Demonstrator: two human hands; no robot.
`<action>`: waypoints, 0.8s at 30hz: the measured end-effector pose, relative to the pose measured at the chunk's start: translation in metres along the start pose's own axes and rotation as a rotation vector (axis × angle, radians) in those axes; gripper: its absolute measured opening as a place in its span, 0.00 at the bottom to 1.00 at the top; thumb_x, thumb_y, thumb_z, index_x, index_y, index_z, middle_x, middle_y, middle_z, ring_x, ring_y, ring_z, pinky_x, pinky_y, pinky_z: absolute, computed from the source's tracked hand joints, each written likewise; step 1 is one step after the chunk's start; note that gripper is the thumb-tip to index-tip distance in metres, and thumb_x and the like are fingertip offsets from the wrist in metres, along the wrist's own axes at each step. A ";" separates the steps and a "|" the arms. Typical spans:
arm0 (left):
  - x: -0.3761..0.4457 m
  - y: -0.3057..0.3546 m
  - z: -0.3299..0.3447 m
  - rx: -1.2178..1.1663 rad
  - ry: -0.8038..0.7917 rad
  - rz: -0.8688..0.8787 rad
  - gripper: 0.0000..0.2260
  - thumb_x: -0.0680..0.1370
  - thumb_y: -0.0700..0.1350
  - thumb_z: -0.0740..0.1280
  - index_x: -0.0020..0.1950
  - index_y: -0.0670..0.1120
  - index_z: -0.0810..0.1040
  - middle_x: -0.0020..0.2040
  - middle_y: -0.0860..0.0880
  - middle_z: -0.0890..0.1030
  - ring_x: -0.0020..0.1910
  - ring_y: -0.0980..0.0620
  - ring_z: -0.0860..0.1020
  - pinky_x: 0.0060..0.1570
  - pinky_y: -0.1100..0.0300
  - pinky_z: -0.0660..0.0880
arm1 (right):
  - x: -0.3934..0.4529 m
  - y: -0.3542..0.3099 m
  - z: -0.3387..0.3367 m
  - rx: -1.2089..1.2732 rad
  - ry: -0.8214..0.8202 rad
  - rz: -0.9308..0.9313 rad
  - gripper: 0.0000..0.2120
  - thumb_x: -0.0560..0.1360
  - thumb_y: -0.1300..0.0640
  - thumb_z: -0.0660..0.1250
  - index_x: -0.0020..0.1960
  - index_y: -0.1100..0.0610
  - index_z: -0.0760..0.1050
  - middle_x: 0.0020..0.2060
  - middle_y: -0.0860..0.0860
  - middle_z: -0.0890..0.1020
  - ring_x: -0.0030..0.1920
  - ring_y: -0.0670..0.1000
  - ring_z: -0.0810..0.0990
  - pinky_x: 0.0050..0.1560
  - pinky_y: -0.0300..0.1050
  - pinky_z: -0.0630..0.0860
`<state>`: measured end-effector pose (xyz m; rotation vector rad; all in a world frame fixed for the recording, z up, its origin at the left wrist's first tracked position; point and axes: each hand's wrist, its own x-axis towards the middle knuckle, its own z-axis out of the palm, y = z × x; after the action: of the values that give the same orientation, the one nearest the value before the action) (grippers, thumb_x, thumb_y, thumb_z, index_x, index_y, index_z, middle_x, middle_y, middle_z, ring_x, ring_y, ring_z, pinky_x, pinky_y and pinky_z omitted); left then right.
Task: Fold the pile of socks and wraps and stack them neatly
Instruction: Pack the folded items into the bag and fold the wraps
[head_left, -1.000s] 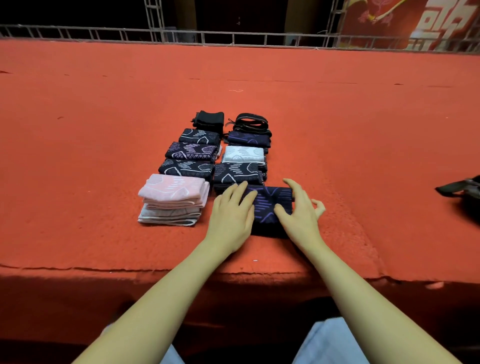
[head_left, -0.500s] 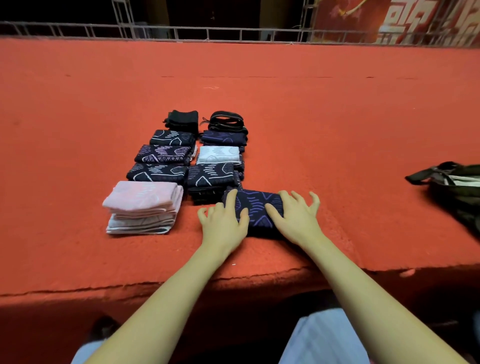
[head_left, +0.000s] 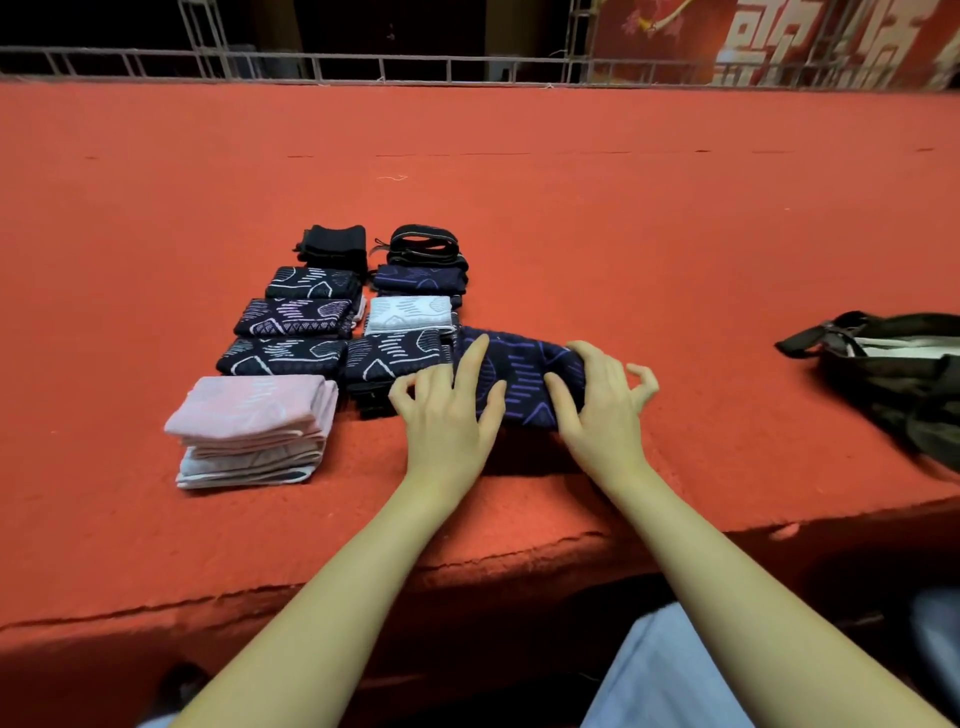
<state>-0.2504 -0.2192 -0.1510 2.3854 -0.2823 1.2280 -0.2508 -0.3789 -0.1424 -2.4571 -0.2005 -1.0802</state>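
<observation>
Head view: looking down at a red carpeted platform (head_left: 571, 218), both forearms reaching in from the bottom.
Dark sock with purple lines (head_left: 519, 376): folded, lifted a bit at its far end and tilted, right beside the nearest dark stack (head_left: 392, 358).
Left hand (head_left: 447, 410): fingers spread, lying over the sock's left end – index finger stretched across the fabric.
Right hand (head_left: 602, 400): curled round the sock's right end, thumb on top, little fingers bent off to the side.
Folded stacks: two rows running away from me – dark patterned ones, a white one (head_left: 408, 314), plain black ones at the far end.
Pink and white pile (head_left: 252, 431): nearest on the left, neatly stacked.
Dark bag (head_left: 893, 364): off to the right, well apart from the stacks.
</observation>
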 end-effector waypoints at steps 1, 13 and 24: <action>0.011 0.005 0.007 -0.004 0.020 0.012 0.19 0.77 0.54 0.60 0.67 0.51 0.66 0.40 0.48 0.78 0.42 0.46 0.77 0.52 0.51 0.61 | 0.010 0.006 -0.002 -0.007 0.023 0.001 0.17 0.76 0.48 0.59 0.58 0.57 0.74 0.51 0.49 0.81 0.51 0.52 0.79 0.57 0.49 0.55; 0.103 0.061 0.117 -0.097 -0.109 0.045 0.19 0.74 0.56 0.62 0.64 0.54 0.67 0.41 0.49 0.79 0.47 0.45 0.78 0.55 0.48 0.60 | 0.091 0.106 -0.004 -0.015 0.016 0.217 0.17 0.76 0.48 0.58 0.59 0.56 0.73 0.54 0.48 0.80 0.55 0.50 0.77 0.58 0.46 0.53; 0.187 0.220 0.179 -0.266 -0.432 -0.005 0.19 0.73 0.57 0.62 0.63 0.56 0.68 0.41 0.52 0.78 0.46 0.49 0.77 0.56 0.52 0.57 | 0.162 0.225 -0.111 -0.116 -0.023 0.482 0.20 0.75 0.45 0.57 0.58 0.57 0.75 0.50 0.50 0.80 0.54 0.49 0.70 0.54 0.47 0.54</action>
<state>-0.0938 -0.4942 -0.0264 2.3849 -0.5349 0.6132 -0.1455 -0.6368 -0.0351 -2.4335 0.4386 -0.8681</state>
